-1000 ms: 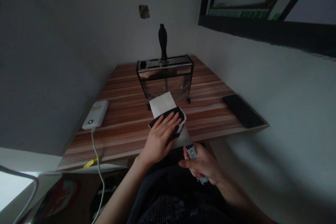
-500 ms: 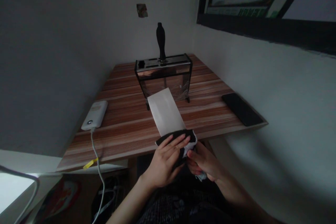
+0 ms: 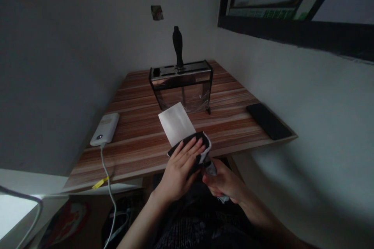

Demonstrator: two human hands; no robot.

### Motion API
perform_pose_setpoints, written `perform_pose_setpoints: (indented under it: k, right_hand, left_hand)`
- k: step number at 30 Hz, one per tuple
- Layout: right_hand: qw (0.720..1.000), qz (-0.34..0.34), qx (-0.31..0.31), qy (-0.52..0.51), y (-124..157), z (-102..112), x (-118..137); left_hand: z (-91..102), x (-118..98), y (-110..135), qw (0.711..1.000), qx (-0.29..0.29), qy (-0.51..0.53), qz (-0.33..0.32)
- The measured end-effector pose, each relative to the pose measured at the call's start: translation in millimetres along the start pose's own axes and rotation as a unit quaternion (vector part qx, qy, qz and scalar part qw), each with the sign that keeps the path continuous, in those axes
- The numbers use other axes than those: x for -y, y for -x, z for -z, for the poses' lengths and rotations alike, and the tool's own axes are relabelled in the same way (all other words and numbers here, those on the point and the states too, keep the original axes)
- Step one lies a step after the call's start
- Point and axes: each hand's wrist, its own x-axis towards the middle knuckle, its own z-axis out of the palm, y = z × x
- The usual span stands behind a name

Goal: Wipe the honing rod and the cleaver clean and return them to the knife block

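A broad, pale cleaver blade (image 3: 174, 121) lies tilted over the front of the wooden table (image 3: 137, 140). My left hand (image 3: 181, 167) lies with its fingers laid over a black cloth (image 3: 202, 139), pressing it onto the blade's near end. Just behind it, at the table's edge, my right hand (image 3: 225, 183) is closed round the cleaver's handle (image 3: 211, 168), most of which is hidden.
A steel and clear knife block (image 3: 181, 85) stands behind the blade with one black-handled knife (image 3: 177, 44) in it. A white power bank (image 3: 105, 133) with a cable (image 3: 107, 175) lies left, a dark phone (image 3: 267, 120) right. Walls close both sides.
My left hand slid the cloth down the blade toward the handle, then back up it. The blade's tip swung a little to the left.
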Motion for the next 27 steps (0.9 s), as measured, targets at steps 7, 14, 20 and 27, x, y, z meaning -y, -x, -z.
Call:
perform_pose_setpoints:
  k: [7,14,20,27]
  right_hand:
    - [0.999,-0.024,0.006,0.025,0.8,-4.2,-1.9]
    - [0.998,-0.053,-0.001,0.044,1.4,-6.6,-2.4]
    - [0.997,-0.063,-0.005,0.046,2.5,-7.3,-0.7]
    - [0.997,-0.063,0.001,0.040,3.8,-6.5,-2.1]
  left_hand:
    - [10.3,16.1,-6.7,0.998,-0.050,-0.014,0.044]
    - [24.1,41.9,-25.5,0.985,-0.150,-0.045,0.072]
    - [34.9,55.0,-42.2,0.977,-0.187,-0.061,0.078]
    - [31.3,54.0,-42.7,0.972,-0.206,-0.079,0.085]
